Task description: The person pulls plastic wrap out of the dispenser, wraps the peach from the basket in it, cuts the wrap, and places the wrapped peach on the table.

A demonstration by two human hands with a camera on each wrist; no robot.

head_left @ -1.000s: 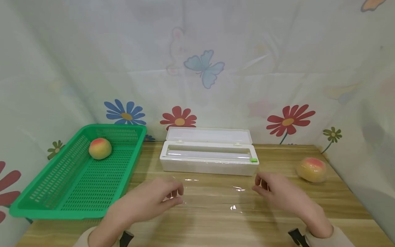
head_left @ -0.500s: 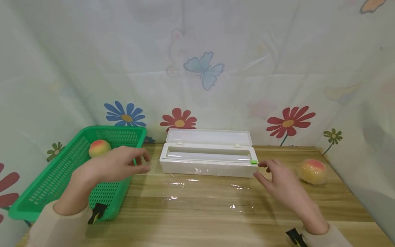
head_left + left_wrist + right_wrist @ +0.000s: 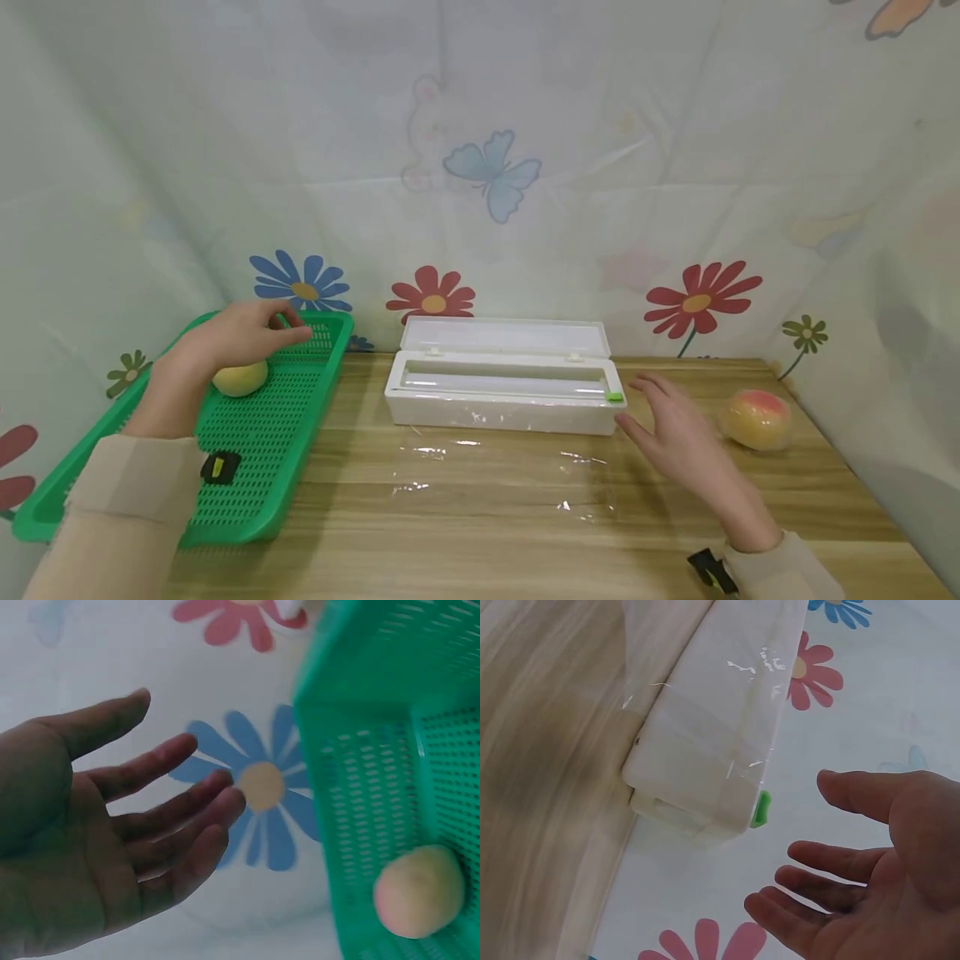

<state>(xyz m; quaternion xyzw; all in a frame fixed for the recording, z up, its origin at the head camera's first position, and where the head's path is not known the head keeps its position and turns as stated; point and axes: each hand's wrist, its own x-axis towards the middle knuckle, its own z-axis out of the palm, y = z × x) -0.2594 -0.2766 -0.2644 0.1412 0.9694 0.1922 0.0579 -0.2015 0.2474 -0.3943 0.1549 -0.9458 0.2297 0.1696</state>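
Observation:
My left hand [image 3: 243, 333] hovers over the green basket [image 3: 300, 433], above a peach [image 3: 242, 380] that it partly hides in the head view. In the left wrist view its fingers [image 3: 161, 817] are spread and empty, with the peach [image 3: 420, 892] inside the basket. My right hand [image 3: 675, 433] is beside the right end of a white cling film dispenser [image 3: 502, 412], holding nothing. A sheet of clear film [image 3: 502, 475] runs from the dispenser's front onto the table. The dispenser's lid [image 3: 506, 336] is raised, and a green slider [image 3: 615, 397] sits at its right end.
A second peach [image 3: 757, 419], wrapped in film, sits on the wooden table [image 3: 465, 550] at the right. Behind stands a patterned curtain [image 3: 570, 250] with printed flowers, close to the table's back edge.
My left hand has let go of the film and moved left and away, over the basket. The right hand has shifted slightly up and its fingers have opened. The film lies on the table.

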